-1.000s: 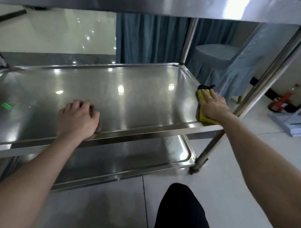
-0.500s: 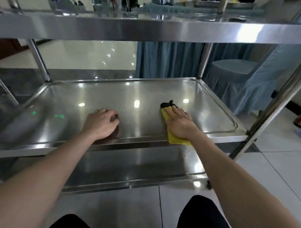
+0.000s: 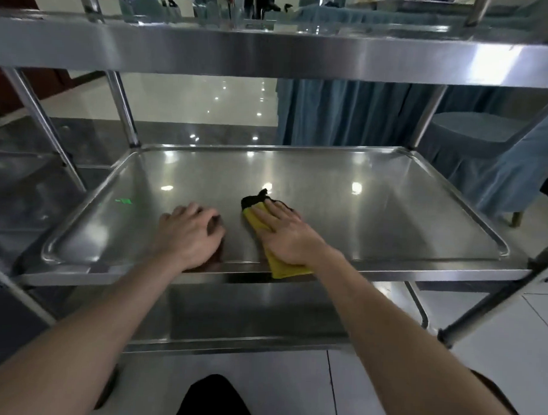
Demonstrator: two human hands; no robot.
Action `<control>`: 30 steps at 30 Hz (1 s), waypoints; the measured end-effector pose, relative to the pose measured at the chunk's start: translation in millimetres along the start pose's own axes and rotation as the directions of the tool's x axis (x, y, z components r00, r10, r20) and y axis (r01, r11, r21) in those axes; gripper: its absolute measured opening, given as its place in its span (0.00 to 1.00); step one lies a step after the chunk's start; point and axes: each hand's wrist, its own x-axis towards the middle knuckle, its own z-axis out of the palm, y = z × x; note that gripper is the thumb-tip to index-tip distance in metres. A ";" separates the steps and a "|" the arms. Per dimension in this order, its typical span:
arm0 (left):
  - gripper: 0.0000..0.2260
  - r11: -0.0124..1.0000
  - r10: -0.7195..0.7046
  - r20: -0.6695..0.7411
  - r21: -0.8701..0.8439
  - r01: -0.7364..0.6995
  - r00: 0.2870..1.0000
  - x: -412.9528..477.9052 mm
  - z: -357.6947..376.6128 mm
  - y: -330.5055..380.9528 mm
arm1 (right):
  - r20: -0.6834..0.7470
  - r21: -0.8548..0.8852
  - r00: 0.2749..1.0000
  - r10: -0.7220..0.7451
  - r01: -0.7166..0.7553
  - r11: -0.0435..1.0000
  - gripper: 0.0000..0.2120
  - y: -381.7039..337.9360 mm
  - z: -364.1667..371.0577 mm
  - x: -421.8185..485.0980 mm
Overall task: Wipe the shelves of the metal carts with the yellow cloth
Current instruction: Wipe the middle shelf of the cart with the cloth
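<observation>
Where right hand (image 3: 285, 234) presses: yellow cloth (image 3: 275, 263) beneath.

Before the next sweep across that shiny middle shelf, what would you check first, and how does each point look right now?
1. Yellow cloth with a black edge under the right hand: ok, palm flat on it.
2. Cloth fully on the stainless steel middle shelf: not ok, its near end hangs over the front rim.
3. Left hand out of the path: not ok for a leftward sweep, since it rests just beside the cloth.
4. Shelf free of loose items: ok, only hands and cloth are on it.
5. Cart held steady: cannot tell; the left hand rests on the shelf, and the wheels are hidden.
6. Lower steel shelf wiped: cannot tell.
</observation>
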 end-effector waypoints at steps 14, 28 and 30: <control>0.25 0.999 -0.002 -0.165 0.049 0.010 0.986 -2.6 12.8 -39.6 | -0.111 0.033 0.970 0.218 -0.216 0.976 0.32 -20.8 -5.6 153.8; 0.20 1.000 0.003 -0.201 0.031 0.004 0.980 -1.5 20.8 -41.1 | -0.258 0.032 0.754 0.604 -0.618 0.785 0.37 95.6 -40.9 109.1; 0.20 0.999 0.010 -0.203 0.048 0.000 0.979 -2.0 19.4 -40.0 | -0.207 -0.023 0.857 0.472 -0.486 0.873 0.33 40.4 -29.2 134.7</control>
